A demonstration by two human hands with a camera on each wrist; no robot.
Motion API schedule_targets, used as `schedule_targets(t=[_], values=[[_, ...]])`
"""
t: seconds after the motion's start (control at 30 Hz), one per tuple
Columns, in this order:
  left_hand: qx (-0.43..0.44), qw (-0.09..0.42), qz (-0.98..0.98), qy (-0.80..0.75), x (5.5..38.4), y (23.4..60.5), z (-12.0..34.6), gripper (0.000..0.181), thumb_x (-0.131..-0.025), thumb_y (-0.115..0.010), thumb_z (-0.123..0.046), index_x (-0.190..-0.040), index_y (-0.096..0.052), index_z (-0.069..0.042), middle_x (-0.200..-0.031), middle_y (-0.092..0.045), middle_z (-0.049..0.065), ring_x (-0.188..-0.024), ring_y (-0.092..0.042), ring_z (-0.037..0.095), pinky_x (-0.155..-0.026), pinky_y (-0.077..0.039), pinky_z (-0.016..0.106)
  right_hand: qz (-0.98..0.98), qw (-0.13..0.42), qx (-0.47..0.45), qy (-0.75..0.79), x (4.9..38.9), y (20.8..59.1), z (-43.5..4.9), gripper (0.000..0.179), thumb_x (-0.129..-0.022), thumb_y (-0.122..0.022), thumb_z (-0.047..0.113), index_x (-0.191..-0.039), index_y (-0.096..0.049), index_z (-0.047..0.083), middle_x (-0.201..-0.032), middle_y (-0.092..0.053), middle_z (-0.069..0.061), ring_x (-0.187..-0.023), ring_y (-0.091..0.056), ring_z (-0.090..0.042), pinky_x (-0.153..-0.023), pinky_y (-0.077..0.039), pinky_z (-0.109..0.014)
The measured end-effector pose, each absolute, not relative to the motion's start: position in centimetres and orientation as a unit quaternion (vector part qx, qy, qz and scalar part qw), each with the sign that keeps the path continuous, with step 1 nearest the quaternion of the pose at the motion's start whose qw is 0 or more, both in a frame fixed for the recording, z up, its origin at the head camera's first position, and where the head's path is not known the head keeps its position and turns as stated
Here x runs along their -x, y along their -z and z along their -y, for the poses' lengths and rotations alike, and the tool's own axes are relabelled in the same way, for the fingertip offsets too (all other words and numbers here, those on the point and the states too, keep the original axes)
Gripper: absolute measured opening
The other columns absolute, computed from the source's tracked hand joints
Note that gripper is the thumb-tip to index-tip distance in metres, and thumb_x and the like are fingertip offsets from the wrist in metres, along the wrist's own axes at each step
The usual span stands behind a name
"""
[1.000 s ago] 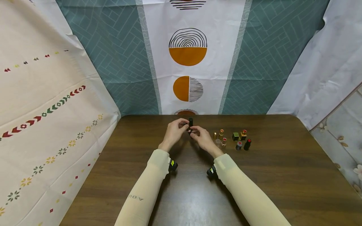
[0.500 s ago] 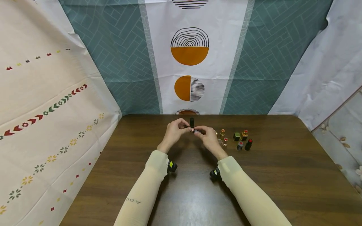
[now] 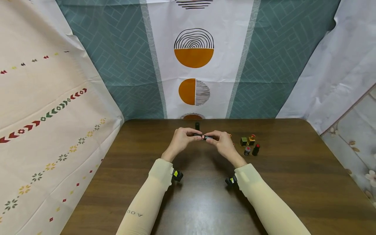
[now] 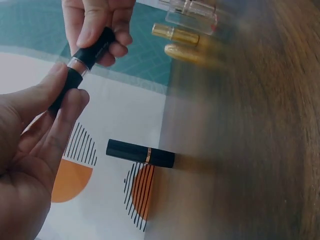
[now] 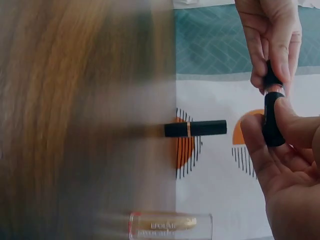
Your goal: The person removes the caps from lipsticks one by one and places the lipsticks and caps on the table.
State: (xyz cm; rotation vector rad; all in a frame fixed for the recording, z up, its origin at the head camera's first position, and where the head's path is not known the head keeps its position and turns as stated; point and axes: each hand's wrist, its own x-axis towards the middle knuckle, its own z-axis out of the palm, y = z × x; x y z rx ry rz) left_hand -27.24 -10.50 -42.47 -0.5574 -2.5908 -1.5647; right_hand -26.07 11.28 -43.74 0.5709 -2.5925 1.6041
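A black lipstick tube (image 3: pixel 207 137) is held between the two hands, with a clear and pinkish band showing midway along it in the wrist views. My left hand (image 3: pixel 182 140) pinches one black end (image 4: pixel 67 86) between thumb and fingers. Around the other black end (image 5: pixel 273 120), my right hand (image 3: pixel 223 143) grips with thumb and fingertips. The tube lies roughly level above the table in the head view. Just behind the hands, another black lipstick (image 3: pixel 197 126) with a thin gold ring stands upright on the table.
Right of the hands stand a green-gold square case (image 3: pixel 243 141), a gold lipstick (image 3: pixel 251 140) with a red top, a small dark pot-like tube (image 3: pixel 247 150) and a black lipstick (image 3: pixel 256 149) with red showing. Gold tubes (image 4: pixel 175 35) are partly hidden behind my right hand in the head view.
Both hands have come a little toward me, and the right one has shifted rightward. The tube between them has turned from tilted to nearly level.
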Motion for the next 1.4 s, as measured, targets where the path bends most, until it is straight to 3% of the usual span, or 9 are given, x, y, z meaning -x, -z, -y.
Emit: schedule_targets(t=[0.3,0.57,0.73,0.87,1.0,1.23,1.4], values=[[0.182,0.019,0.828,0.53,27.0,42.8,10.3,0.019,-0.089,-0.083,-0.022,-0.106,-0.084,-0.014,-0.101,-0.078,-0.002,-0.087,-0.075,0.013,-0.082,-0.061,0.035,0.836,0.036,-0.185,-0.515,26.2,43.9,-11.7,0.019,-0.097,-0.073,0.006,-0.114,-0.079,0.005,-0.112,-0.075,-0.011,-0.102,-0.07,-0.029,-0.085,-0.059,-0.045],[0.169,0.061,0.84,0.512,26.7,42.9,9.9,0.023,-0.089,-0.084,-0.024,-0.109,-0.084,-0.013,-0.106,-0.078,0.0,-0.091,-0.074,0.013,-0.08,-0.061,0.032,0.848,0.074,-0.167,-0.497,26.1,43.9,-12.1,0.018,-0.096,-0.074,0.008,-0.113,-0.08,0.004,-0.107,-0.075,-0.01,-0.089,-0.067,-0.023,-0.072,-0.054,-0.034],[0.125,0.109,0.852,0.497,26.8,42.7,10.6,0.018,-0.088,-0.084,-0.02,-0.105,-0.085,-0.015,-0.101,-0.078,0.0,-0.087,-0.073,0.017,-0.076,-0.06,0.038,0.856,0.088,-0.132,-0.492,26.1,43.8,-13.2,0.02,-0.095,-0.075,0.008,-0.114,-0.08,0.005,-0.109,-0.075,-0.012,-0.076,-0.06,-0.022,-0.063,-0.047,-0.031],[0.131,0.106,0.849,0.501,26.9,42.6,10.7,0.02,-0.089,-0.084,-0.021,-0.107,-0.084,-0.013,-0.105,-0.078,0.002,-0.091,-0.073,0.019,-0.079,-0.06,0.04,0.847,0.076,-0.14,-0.508,26.1,43.5,-13.6,0.022,-0.097,-0.073,0.007,-0.118,-0.077,0.004,-0.109,-0.074,-0.016,-0.073,-0.058,-0.032,-0.06,-0.043,-0.029],[0.151,0.09,0.846,0.504,27.0,42.6,10.3,0.024,-0.091,-0.082,-0.022,-0.112,-0.082,-0.01,-0.108,-0.078,0.004,-0.094,-0.075,0.019,-0.083,-0.06,0.039,0.841,0.065,-0.144,-0.517,26.1,43.4,-13.6,0.023,-0.098,-0.071,0.006,-0.121,-0.075,0.004,-0.11,-0.074,-0.017,-0.081,-0.062,-0.04,-0.061,-0.043,-0.028],[0.158,0.082,0.846,0.503,27.0,43.0,9.7,0.024,-0.095,-0.077,-0.019,-0.117,-0.08,-0.009,-0.109,-0.078,0.004,-0.095,-0.076,0.019,-0.087,-0.06,0.039,0.845,0.067,-0.133,-0.513,25.9,43.3,-13.9,0.027,-0.101,-0.067,0.004,-0.127,-0.072,0.005,-0.114,-0.071,-0.016,-0.09,-0.067,-0.035,-0.07,-0.051,-0.031],[0.15,0.072,0.844,0.51,27.0,43.0,9.3,0.027,-0.092,-0.082,-0.018,-0.116,-0.076,-0.01,-0.112,-0.077,0.003,-0.103,-0.072,0.023,-0.092,-0.058,0.04,0.849,0.067,-0.136,-0.506,25.8,43.4,-14.3,0.03,-0.103,-0.062,0.003,-0.133,-0.069,0.003,-0.115,-0.067,-0.015,-0.09,-0.069,-0.035,-0.074,-0.057,-0.043]])
